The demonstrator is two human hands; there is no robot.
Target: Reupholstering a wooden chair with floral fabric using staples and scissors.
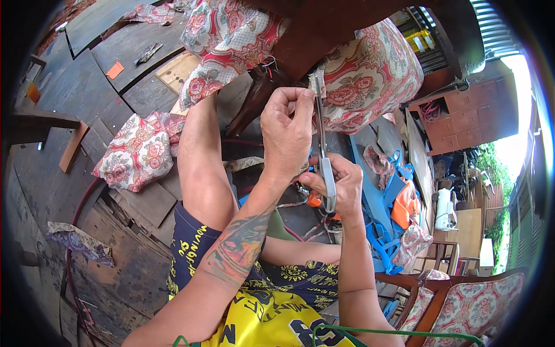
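My right hand [341, 179] is closed on grey-handled scissors [327, 179], whose long blades point up along a frayed pale fabric edge [317, 84]. My left hand [286, 124], fingers bent in a pinch, is at that edge just left of the blades; what lies between its fingertips is hard to make out. Behind both hands is a dark wooden furniture frame [312, 34] with red-and-white floral fabric [370, 75] on its right. Another floral piece [225, 40] hangs at the upper left, with some loose wire or thread below it.
Worn dark boards [115, 220] form the floor, with floral scraps [136, 150], a red hose [72, 231] and wood pieces. To the right lie blue straps [390, 243] and an orange item [404, 202], near a floral chair [474, 306] and a brown cabinet [474, 110]. My legs flank the work.
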